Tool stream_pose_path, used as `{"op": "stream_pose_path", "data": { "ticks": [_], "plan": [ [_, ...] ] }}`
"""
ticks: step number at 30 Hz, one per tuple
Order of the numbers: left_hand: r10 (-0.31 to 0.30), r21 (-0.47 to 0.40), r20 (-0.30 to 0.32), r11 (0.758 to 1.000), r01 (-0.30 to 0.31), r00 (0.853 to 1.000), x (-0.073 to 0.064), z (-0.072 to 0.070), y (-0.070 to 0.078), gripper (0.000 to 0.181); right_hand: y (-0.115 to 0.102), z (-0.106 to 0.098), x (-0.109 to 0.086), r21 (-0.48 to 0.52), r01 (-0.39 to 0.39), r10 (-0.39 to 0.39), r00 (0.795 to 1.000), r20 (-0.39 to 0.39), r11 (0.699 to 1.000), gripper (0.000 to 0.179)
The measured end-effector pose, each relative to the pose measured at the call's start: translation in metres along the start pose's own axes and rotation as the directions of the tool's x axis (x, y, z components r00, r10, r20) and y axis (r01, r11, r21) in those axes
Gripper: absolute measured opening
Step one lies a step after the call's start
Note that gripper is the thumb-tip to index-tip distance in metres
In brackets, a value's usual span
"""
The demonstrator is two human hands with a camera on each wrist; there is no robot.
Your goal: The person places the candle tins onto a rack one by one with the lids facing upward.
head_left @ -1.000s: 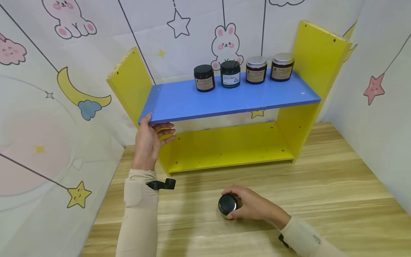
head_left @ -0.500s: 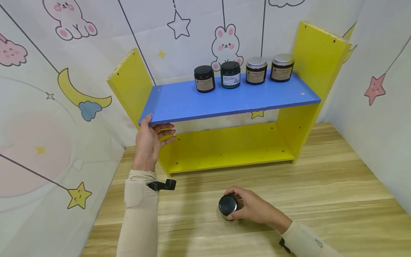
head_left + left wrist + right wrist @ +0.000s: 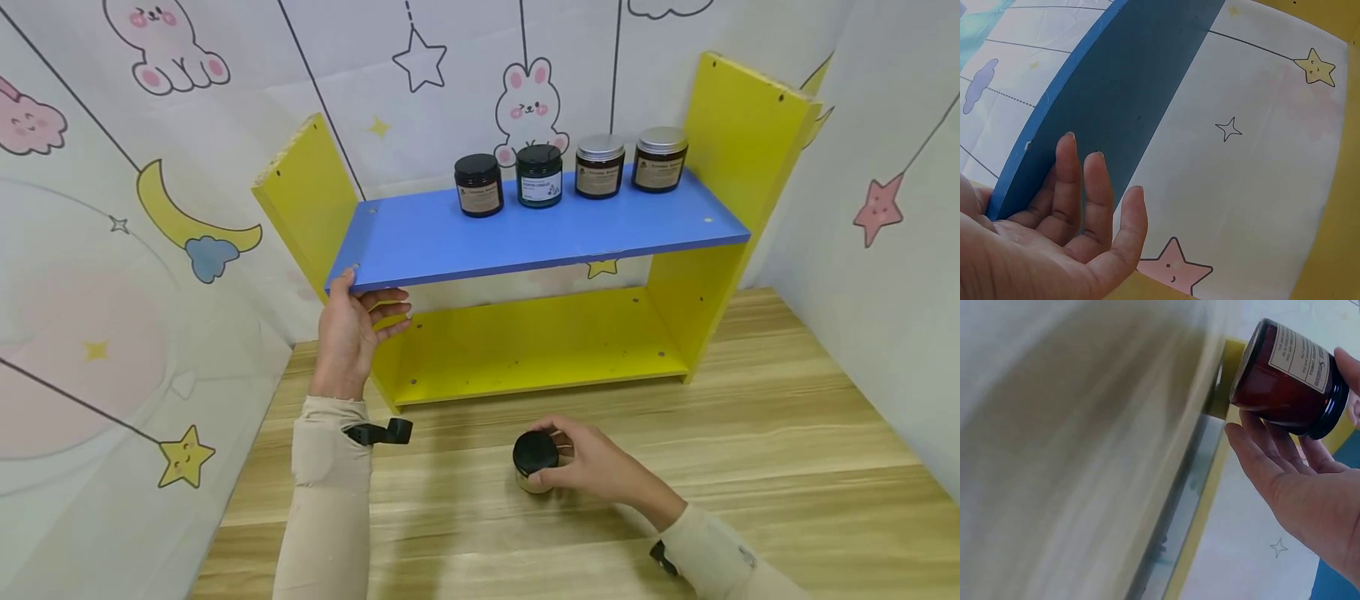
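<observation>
My right hand [image 3: 592, 462] holds a dark amber candle jar [image 3: 536, 454] with a black lid, thumb and fingers around its sides, in front of the shelf unit. In the right wrist view the jar [image 3: 1288, 378] shows its beige label, and its base appears off the wooden table. My left hand [image 3: 347, 337] grips the front left corner of the blue shelf board [image 3: 450, 242], thumb on top and fingers underneath. From below, the left wrist view shows the left hand [image 3: 1079, 237] at the board's edge, with several fingers extended away from its underside.
Along the back of the blue board stand a black-lidded jar [image 3: 478, 185], a white-labelled jar [image 3: 539, 176] and two silver-lidded jars [image 3: 599, 167]. Yellow side panels [image 3: 750, 133] rise at both ends, above a yellow bottom board [image 3: 540, 342]. Printed fabric walls surround the wooden table [image 3: 795, 467].
My right hand has raised the candle jar slightly and carried it a little toward the shelf unit. The left hand keeps its grip on the board.
</observation>
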State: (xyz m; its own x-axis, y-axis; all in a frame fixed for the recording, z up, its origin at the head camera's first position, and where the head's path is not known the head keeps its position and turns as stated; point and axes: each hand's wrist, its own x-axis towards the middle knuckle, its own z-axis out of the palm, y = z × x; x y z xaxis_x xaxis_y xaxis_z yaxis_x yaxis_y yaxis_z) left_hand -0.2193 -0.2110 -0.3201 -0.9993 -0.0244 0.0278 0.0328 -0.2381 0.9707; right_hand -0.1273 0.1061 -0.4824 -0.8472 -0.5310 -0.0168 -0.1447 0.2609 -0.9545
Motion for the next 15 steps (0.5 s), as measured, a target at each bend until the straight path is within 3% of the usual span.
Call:
{"op": "stream_pose_path", "data": {
  "ticks": [7, 15],
  "plan": [
    [0.003, 0.003, 0.000, 1.000, -0.003, 1.000, 0.000, 0.000, 0.000, 0.052, -0.017, -0.015, 0.005, 0.032, 0.000, 0.001, 0.999, -0.041, 0.999, 0.058],
    [0.006, 0.003, 0.001, 1.000, -0.006, 1.000, 0.001, -0.001, -0.001, 0.052, -0.037, -0.027, 0.014, -0.010, 0.081, -0.082, 0.991, -0.107, 0.997, 0.054]
  ]
}}
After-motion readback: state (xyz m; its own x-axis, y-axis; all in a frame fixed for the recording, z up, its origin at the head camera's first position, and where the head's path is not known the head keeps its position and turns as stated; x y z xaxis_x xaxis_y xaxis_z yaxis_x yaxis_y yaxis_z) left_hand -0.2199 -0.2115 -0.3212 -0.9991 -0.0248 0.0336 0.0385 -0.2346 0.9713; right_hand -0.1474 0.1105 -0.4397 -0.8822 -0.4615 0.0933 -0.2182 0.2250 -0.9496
